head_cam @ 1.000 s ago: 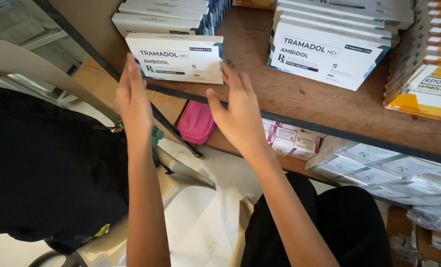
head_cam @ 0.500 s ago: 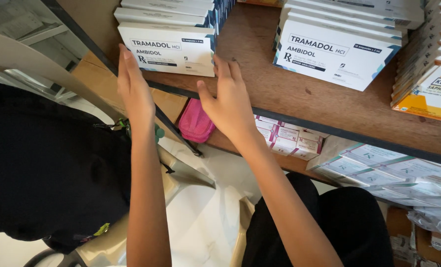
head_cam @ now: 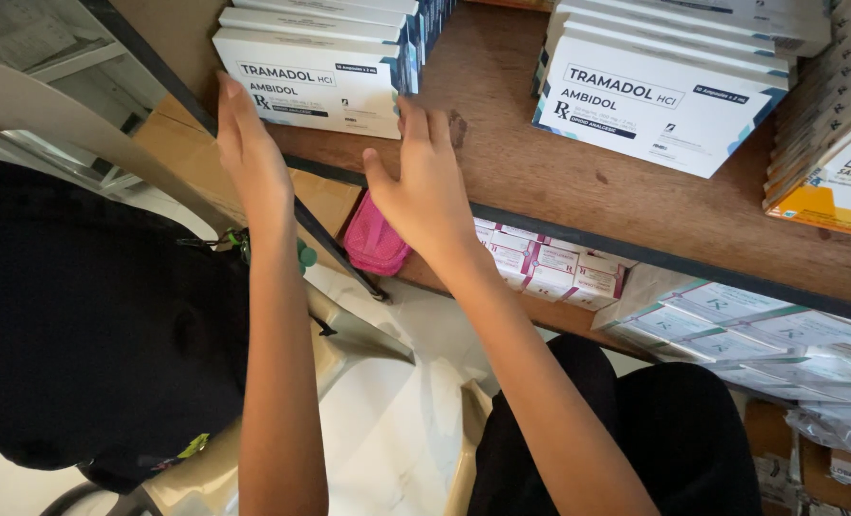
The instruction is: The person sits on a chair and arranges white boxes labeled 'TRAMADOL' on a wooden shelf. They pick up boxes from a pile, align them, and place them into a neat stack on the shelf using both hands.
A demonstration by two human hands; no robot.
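A white box (head_cam: 311,81) on top of a stack, at the left end of the wooden shelf (head_cam: 578,182), is pressed between two flat hands. The left hand (head_cam: 249,158) is laid on its left edge, the right hand (head_cam: 425,186) on its right. Bare wood is seen between it and the next white stack (head_cam: 655,105)

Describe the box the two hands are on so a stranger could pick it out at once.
Start at the brown wooden shelf with rows of white medicine boxes. Go to the left-hand row: it is the front white box, with the left hand at its left end and the right hand at its right. Unlike the similar front box of the right row, hands frame it.
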